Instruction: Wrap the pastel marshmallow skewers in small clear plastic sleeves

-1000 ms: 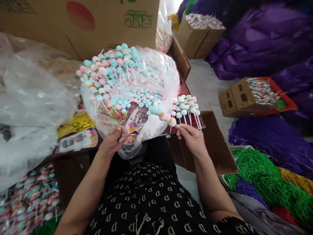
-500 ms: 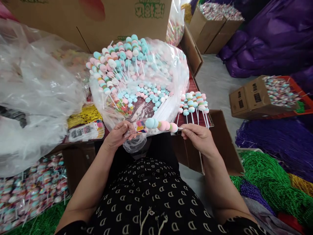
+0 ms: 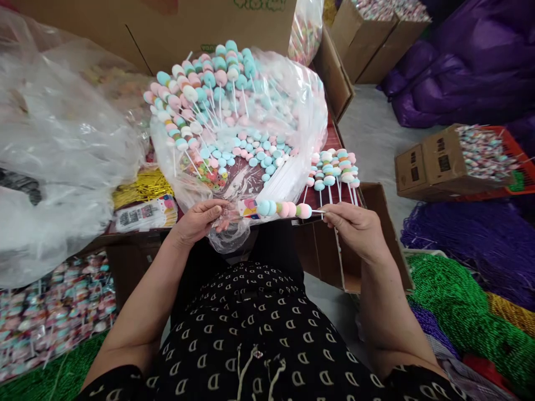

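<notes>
The right hand (image 3: 355, 225) has its grip pinched on the white stick (image 3: 317, 211) of a pink-and-blue candy skewer (image 3: 291, 210), which is held level above the near edge of the tabletop (image 3: 333, 136), while the left hand (image 3: 203, 218) pinches a clear printed wrapper (image 3: 248, 208) at the skewer's blue end. The step in hand looks like sleeving the skewer, though whether its tip is inside the wrapper or only beside it I cannot tell; the next move seems to call for a straight, gentle push without snagging
</notes>
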{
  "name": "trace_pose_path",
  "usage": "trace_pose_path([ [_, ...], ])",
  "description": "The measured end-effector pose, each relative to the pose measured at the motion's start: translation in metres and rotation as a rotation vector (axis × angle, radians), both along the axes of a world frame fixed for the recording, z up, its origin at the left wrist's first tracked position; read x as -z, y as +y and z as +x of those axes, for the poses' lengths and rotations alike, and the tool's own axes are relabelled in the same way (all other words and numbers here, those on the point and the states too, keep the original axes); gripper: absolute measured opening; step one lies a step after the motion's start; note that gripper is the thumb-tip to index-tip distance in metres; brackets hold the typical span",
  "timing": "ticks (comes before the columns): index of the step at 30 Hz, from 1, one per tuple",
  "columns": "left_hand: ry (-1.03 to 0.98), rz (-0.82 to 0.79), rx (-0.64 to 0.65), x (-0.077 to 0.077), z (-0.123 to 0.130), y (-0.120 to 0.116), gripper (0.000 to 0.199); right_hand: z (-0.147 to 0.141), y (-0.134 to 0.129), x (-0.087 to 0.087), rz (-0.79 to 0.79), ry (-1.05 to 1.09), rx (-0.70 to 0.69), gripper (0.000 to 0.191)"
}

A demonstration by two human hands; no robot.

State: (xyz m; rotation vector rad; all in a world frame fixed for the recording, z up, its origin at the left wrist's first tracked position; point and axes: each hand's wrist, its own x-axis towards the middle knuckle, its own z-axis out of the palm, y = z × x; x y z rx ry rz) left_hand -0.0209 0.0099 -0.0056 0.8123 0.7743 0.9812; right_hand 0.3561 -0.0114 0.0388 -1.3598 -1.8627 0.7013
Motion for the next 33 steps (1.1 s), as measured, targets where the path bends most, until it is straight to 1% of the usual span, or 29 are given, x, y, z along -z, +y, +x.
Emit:
trace_pose_path([
  [3, -0.010, -0.011, 0.032, 0.000, -0.001, -0.001, 0.035, 0.002, 0.000, 0.003, -0.016, 0.092, 0.030, 0.014],
  [5, -0.019, -0.024, 0.047, 0.000, 0.000, -0.003, 0.035, -0.002, -0.002, 0.005, -0.061, 0.219, 0.062, 0.013],
  [7, -0.022, -0.033, 0.056, 0.001, 0.001, -0.004, 0.037, -0.012, -0.004, 0.006, -0.128, 0.351, 0.075, 0.013],
  [9, -0.012, -0.034, 0.066, 0.003, 0.004, -0.005, 0.039, -0.028, -0.007, 0.006, -0.202, 0.447, 0.052, 0.018],
  [12, 0.025, -0.029, 0.071, 0.003, 0.010, -0.007, 0.042, -0.057, -0.008, 0.007, -0.280, 0.523, -0.001, 0.027],
  [15, 0.138, -0.037, 0.098, 0.001, 0.015, -0.009, 0.047, -0.082, -0.007, 0.008, -0.333, 0.597, -0.061, 0.032],
  [17, 0.218, -0.041, 0.113, -0.001, 0.017, -0.010, 0.050, -0.093, -0.006, 0.009, -0.376, 0.648, -0.104, 0.033],
  [19, 0.252, -0.033, 0.119, -0.003, 0.018, -0.011, 0.050, -0.100, -0.005, 0.010, -0.452, 0.670, -0.155, 0.036],
  [22, 0.272, -0.008, 0.127, -0.003, 0.019, -0.012, 0.040, -0.106, -0.007, 0.013, -0.564, 0.650, -0.241, 0.039],
  [24, 0.285, -0.011, 0.117, -0.001, 0.018, -0.012, 0.037, -0.108, -0.009, 0.015, -0.598, 0.630, -0.283, 0.040],
  [28, 0.207, -0.055, 0.088, 0.003, 0.014, -0.012, 0.045, -0.106, -0.009, 0.014, -0.643, 0.607, -0.311, 0.042],
  [30, 0.130, -0.065, 0.069, 0.004, 0.011, -0.012, 0.044, -0.100, -0.008, 0.010, -0.624, 0.613, -0.290, 0.041],
  [33, -0.019, -0.084, 0.023, 0.003, 0.007, -0.012, 0.036, -0.085, -0.006, 0.001, -0.526, 0.641, -0.216, 0.035],
])
